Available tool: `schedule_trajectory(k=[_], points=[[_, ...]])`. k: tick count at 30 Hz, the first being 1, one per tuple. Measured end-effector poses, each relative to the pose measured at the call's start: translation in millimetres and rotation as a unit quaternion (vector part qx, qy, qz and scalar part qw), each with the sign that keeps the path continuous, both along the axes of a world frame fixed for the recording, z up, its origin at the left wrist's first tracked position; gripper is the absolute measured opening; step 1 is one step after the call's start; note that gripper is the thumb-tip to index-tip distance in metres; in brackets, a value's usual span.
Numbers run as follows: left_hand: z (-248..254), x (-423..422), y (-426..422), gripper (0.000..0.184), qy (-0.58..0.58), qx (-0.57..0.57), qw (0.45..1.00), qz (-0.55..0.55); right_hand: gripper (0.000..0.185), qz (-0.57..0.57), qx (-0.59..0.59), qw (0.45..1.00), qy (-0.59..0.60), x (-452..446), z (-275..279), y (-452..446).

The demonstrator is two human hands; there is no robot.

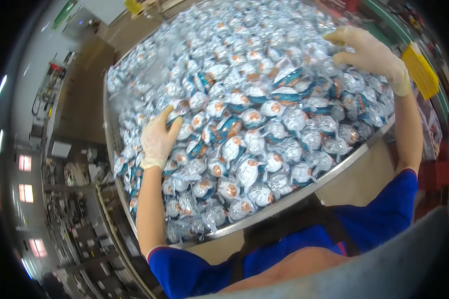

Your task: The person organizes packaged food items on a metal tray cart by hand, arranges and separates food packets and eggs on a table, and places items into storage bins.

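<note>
A big heap of small round items in clear wrappers (252, 117), printed white, teal and orange, fills a metal-edged tray (334, 172) in front of me. Both hands wear thin whitish gloves. My left hand (159, 137) rests at the heap's left side, thumb and forefinger spread, touching or just above the wrapped items and holding none that I can see. Over the right far part of the heap is my right hand (371, 55), palm down with fingers apart. Its fingertips reach toward the wrapped items, and no item shows in its grasp.
To the left stands a brown cabinet-like unit (80, 94), with cluttered equipment (80, 219) further down. A yellow slatted piece (421, 71) is beside my right wrist, near a green-edged machine (386, 20). The tray's near edge runs close to my body.
</note>
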State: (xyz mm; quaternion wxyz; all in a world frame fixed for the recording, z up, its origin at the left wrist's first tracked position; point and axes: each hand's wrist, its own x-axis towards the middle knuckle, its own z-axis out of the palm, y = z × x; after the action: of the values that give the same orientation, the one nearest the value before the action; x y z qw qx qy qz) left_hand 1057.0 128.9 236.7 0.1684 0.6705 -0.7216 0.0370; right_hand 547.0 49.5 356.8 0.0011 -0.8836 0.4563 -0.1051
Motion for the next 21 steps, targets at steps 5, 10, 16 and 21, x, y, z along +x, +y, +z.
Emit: schedule_trajectory(k=[5, 10, 16, 21], points=[[3, -1, -1, 0.046, 0.014, 0.033, 0.999, -0.003, 0.051, -0.123, 0.078, 0.981, -0.132, -95, -4, 15], [1, -2, -1, 0.046, 0.014, 0.007, 1.0, -0.018, 0.055, -0.116, 0.083, 0.962, -0.232, -172, -16, 32], [3, -5, -1, 0.045, 0.02, 0.022, 0.998, -0.06, 0.054, -0.226, 0.035, 0.939, -0.256, -248, -40, 48], [6, -5, -10, 0.046, -0.022, 0.075, 0.997, -0.025, 0.055, -0.29, 0.149, 0.868, -0.375, -349, -115, 25]])
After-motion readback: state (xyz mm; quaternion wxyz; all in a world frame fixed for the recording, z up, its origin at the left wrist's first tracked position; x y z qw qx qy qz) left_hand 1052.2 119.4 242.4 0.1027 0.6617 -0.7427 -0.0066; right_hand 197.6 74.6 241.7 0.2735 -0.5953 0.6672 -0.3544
